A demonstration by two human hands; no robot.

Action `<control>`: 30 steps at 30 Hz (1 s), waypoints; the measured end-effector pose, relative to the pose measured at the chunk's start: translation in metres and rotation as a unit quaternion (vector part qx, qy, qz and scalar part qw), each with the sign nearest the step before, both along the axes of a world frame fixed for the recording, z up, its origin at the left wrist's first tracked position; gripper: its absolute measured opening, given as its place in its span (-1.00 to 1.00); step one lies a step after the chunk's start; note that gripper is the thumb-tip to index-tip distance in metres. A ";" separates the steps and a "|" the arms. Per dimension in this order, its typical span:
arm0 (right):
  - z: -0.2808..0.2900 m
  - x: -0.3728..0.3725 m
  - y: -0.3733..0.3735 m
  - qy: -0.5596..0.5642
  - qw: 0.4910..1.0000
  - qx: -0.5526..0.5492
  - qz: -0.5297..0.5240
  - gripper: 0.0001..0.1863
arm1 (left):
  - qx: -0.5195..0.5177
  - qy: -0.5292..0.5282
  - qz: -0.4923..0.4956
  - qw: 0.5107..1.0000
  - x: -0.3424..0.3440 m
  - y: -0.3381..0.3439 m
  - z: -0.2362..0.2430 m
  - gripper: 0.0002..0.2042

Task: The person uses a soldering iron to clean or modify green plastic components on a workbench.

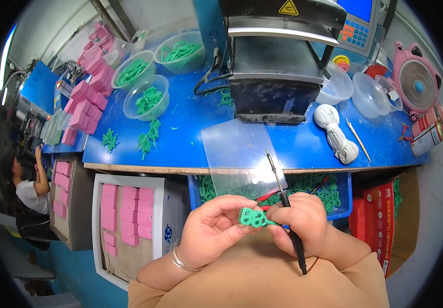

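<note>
My left hand [216,231] pinches a small green moulded piece [252,217] with openwork loops between thumb and fingers. My right hand [303,226] is closed round a long black tool [296,246] with a thin metal shaft pointing up and away, and its fingers are at the green piece's stem. Red-handled parts behind my fingers are partly hidden. Just beyond my hands a clear plastic sheet [226,149] overhangs the blue table's front edge [154,169], above a blue tray [346,208] full of similar green pieces.
A black press machine [272,97] stands ahead. Bowls of green pieces [147,102], pink blocks [85,113], a white cloth bundle [337,133], spray cans [427,141] and a pink fan [416,79] surround it. Pink blocks fill framed trays [129,215] lower left. A co-worker [29,195] works far left.
</note>
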State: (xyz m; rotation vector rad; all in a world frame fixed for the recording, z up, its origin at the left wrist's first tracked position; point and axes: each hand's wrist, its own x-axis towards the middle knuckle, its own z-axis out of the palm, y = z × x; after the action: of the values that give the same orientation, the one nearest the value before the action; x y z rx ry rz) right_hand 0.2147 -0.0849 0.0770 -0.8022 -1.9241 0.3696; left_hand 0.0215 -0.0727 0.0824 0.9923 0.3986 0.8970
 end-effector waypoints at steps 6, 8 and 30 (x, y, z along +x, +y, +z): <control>-0.001 0.001 0.000 -0.005 1.000 -0.006 -0.012 -0.78 | 0.040 0.026 0.027 0.999 0.002 0.000 -0.002 -0.70; 0.000 0.002 0.002 -0.004 1.000 -0.009 -0.009 -0.78 | 0.092 0.055 0.055 0.993 0.003 0.002 -0.002 -0.68; -0.004 0.008 0.002 -0.011 1.000 -0.013 0.018 -0.82 | 0.270 0.172 0.065 0.945 0.002 0.004 -0.001 -0.40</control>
State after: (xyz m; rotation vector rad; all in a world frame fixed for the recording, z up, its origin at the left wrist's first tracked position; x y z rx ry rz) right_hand 0.2230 -0.0825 0.0733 -0.7925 -1.9608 0.4098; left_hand 0.0233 -0.0691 0.0816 1.6565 0.5298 0.9755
